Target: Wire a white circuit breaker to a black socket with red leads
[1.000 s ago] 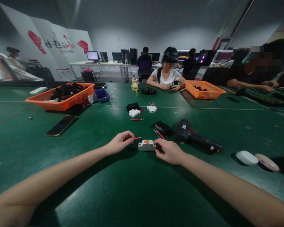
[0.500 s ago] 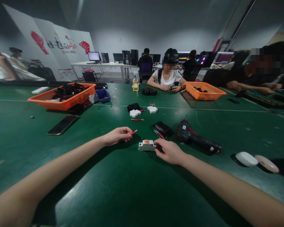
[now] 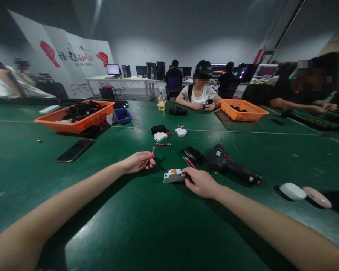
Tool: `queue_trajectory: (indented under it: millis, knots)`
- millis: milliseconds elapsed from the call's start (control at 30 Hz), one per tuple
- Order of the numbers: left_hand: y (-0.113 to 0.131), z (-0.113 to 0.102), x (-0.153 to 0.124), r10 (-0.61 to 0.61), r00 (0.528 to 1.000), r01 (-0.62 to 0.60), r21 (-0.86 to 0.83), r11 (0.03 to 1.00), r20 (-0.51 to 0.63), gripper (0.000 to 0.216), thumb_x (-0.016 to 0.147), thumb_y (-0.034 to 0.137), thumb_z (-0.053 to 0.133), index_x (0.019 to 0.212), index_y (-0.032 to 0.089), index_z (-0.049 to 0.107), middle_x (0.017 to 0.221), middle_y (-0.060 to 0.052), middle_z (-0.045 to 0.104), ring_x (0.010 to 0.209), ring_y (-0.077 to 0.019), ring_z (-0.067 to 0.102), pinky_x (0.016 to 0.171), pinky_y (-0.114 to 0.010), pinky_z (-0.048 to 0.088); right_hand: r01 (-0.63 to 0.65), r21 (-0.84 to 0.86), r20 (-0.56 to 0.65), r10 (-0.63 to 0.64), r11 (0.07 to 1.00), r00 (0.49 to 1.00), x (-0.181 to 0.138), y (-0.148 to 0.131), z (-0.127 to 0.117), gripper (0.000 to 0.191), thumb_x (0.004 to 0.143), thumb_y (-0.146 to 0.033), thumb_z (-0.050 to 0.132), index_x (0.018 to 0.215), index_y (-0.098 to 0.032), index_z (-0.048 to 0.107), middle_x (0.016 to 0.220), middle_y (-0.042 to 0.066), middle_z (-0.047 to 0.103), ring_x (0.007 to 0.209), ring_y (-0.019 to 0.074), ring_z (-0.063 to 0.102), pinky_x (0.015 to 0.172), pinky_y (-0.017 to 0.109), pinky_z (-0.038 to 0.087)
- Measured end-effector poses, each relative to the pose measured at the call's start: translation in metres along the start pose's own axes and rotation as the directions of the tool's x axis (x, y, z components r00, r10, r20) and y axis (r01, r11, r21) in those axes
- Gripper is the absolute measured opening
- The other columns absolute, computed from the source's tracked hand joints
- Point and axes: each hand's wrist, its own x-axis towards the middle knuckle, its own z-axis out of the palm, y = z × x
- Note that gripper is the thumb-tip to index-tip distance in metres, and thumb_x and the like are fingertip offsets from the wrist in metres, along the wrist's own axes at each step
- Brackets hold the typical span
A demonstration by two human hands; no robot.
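Wire (image 3: pixel 151 154) pinched in left hand (image 3: pixel 136 162), left of switch (image 3: pixel 174 175): likely light, bendy, best held near tip; right hand (image 3: pixel 201 182) gripping switch end

Green table (image 3: pixel 147 226), orange basket (image 3: pixel 73 126) at left, dark phone (image 3: pixel 74 150), black drill (image 3: pixel 231 168), white breaker (image 3: pixel 173 175), loose red wire (image 3: pixel 163 144).

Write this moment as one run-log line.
left hand: pinching red wire | right hand: gripping white breaker on table | drill: lying untouched
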Motion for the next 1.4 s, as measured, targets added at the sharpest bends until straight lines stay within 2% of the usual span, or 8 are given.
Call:
queue_trajectory:
  millis: [233, 500, 767, 867, 1000, 1133, 1267, 1400]
  knots:
    - [0.003, 0.002, -0.003, -0.006, 1.000, 0.006, -0.015, 1.000, 0.012, 0.018, 0.085, 0.016, 0.063, 0.100, 0.014, 0.053, 0.089, -0.009, 0.071, 0.072, -0.0120, 0.066, 0.060, -0.019, 0.051, -0.008, -0.011, 0.021, 0.009, 1.000, 1.000, 0.001, 0.000, -0.001, 0.030, 0.092, -0.022, 0.049, 0.120, -0.018, 0.055, 0.113, 0.009, 0.068, 0.087, 0.0208, 0.067, 0.071, 0.030, 0.047]
    - [0.001, 0.000, -0.003, 0.036, 0.997, -0.038, 0.031, 0.999, 0.062, 0.036, 0.082, 0.021, 0.071, 0.113, 0.016, 0.054, 0.103, -0.008, 0.069, 0.078, -0.0109, 0.064, 0.065, -0.021, 0.049, -0.016, 0.008, 0.015, 0.016, 1.000, 1.000, 0.001, 0.000, 0.000, 0.031, 0.091, -0.022, 0.050, 0.121, -0.018, 0.056, 0.113, 0.008, 0.069, 0.086, 0.0209, 0.067, 0.070, 0.031, 0.049]
    - [0.004, -0.001, -0.008, -0.044, 0.976, -0.001, 0.209, 0.978, 0.211, 0.028, 0.086, 0.040, 0.068, 0.093, 0.013, 0.064, 0.064, 0.001, 0.056, 0.060, -0.0084, 0.053, 0.052, -0.019, 0.037, -0.024, 0.033, 0.006, 0.023, 0.999, 1.000, 0.000, -0.001, -0.003, 0.039, 0.097, -0.032, 0.048, 0.134, -0.021, 0.049, 0.119, 0.009, 0.068, 0.092, 0.0223, 0.068, 0.076, 0.034, 0.051]
    - [0.009, 0.003, -0.014, -0.092, 0.966, -0.009, 0.386, 0.922, 0.242, 0.036, 0.086, 0.049, 0.065, 0.087, 0.012, 0.067, 0.061, 0.001, 0.055, 0.054, -0.0080, 0.048, 0.050, -0.020, 0.033, 0.011, 0.061, 0.013, -0.012, 0.998, 1.000, 0.000, 0.001, -0.002, 0.038, 0.097, -0.033, 0.049, 0.134, -0.023, 0.050, 0.120, 0.008, 0.067, 0.096, 0.0219, 0.067, 0.079, 0.034, 0.052]
    - [0.013, 0.014, -0.020, -0.121, 0.931, -0.130, 0.620, 0.774, 0.346, 0.046, 0.089, 0.057, 0.057, 0.081, 0.013, 0.069, 0.054, 0.004, 0.045, 0.050, -0.0074, 0.037, 0.048, -0.022, 0.026, -0.001, 0.112, 0.010, 0.000, 0.994, 1.000, 0.001, 0.004, -0.001, 0.031, 0.097, -0.027, 0.047, 0.127, -0.022, 0.053, 0.117, 0.009, 0.067, 0.098, 0.0228, 0.066, 0.080, 0.034, 0.051]
    - [0.013, 0.016, -0.022, -0.133, 0.896, -0.203, 0.656, 0.727, 0.424, 0.047, 0.090, 0.058, 0.055, 0.090, 0.014, 0.070, 0.057, 0.004, 0.040, 0.052, -0.0078, 0.032, 0.049, -0.023, 0.022, -0.113, 0.170, 0.025, 0.110, 0.979, 0.994, 0.002, 0.003, -0.002, 0.025, 0.099, -0.030, 0.045, 0.120, -0.020, 0.053, 0.103, 0.009, 0.070, 0.087, 0.0235, 0.067, 0.072, 0.032, 0.049]
    - [0.013, 0.013, -0.019, -0.126, 0.901, -0.194, 0.644, 0.740, 0.415, 0.046, 0.090, 0.058, 0.055, 0.095, 0.015, 0.070, 0.057, 0.005, 0.037, 0.050, -0.0078, 0.031, 0.047, -0.023, 0.021, -0.157, 0.176, 0.061, 0.148, 0.972, 0.987, 0.003, 0.003, -0.001, 0.022, 0.100, -0.036, 0.043, 0.114, -0.020, 0.052, 0.087, 0.006, 0.068, 0.073, 0.0213, 0.063, 0.065, 0.030, 0.046]
    - [0.010, 0.014, -0.018, -0.067, 0.906, -0.247, 0.651, 0.718, 0.418, 0.042, 0.091, 0.054, 0.056, 0.095, 0.015, 0.072, 0.071, 0.000, 0.055, 0.062, -0.0086, 0.043, 0.055, -0.021, 0.030, -0.148, 0.176, 0.071, 0.138, 0.973, 0.988, 0.003, 0.004, 0.001, 0.024, 0.100, -0.037, 0.043, 0.115, -0.020, 0.051, 0.089, 0.006, 0.068, 0.072, 0.0202, 0.062, 0.065, 0.030, 0.044]
